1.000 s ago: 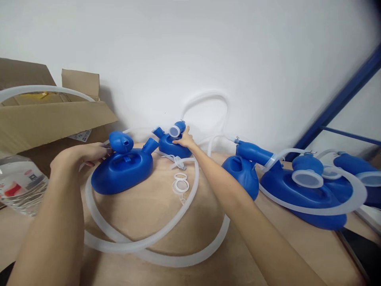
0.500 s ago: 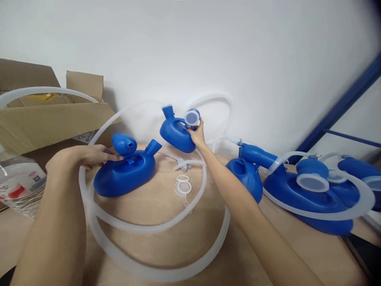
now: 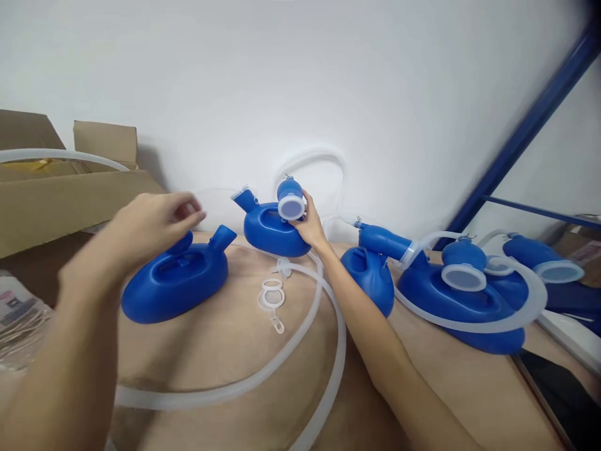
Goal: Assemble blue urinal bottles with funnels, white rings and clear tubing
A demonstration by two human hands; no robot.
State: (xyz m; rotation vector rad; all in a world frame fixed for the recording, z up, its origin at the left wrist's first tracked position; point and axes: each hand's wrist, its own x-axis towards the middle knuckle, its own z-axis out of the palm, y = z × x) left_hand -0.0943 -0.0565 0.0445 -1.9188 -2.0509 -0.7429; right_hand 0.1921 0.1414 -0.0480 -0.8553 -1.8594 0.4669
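At the wall side of the table, my right hand (image 3: 307, 224) is closed round the back end of a blue plastic urinal bottle (image 3: 272, 235), beside its raised neck and white-rimmed cup (image 3: 291, 205). My left hand (image 3: 164, 219), slightly blurred, hovers above a second blue urinal bottle (image 3: 176, 282), fingers loosely curled, a gap at the thumb, holding nothing. It partly hides that bottle's upper piece. A translucent white hose (image 3: 253, 382) curves across the table in front. Between the two bottles lie white rings (image 3: 273, 297) and a small clear tab (image 3: 277, 324).
Several more blue bottles with hoses and cups (image 3: 462, 294) stand at the right, near a blue metal frame (image 3: 530, 144). An open cardboard box (image 3: 70, 200) is at the left, with a clear plastic bag (image 3: 21, 319) before it. A white wall (image 3: 300, 81) rises behind.
My left hand has let go of the left bottle and lifted off it. The bottle in my right hand has come down and tipped more level. The hose loop has shifted away from the left bottle.
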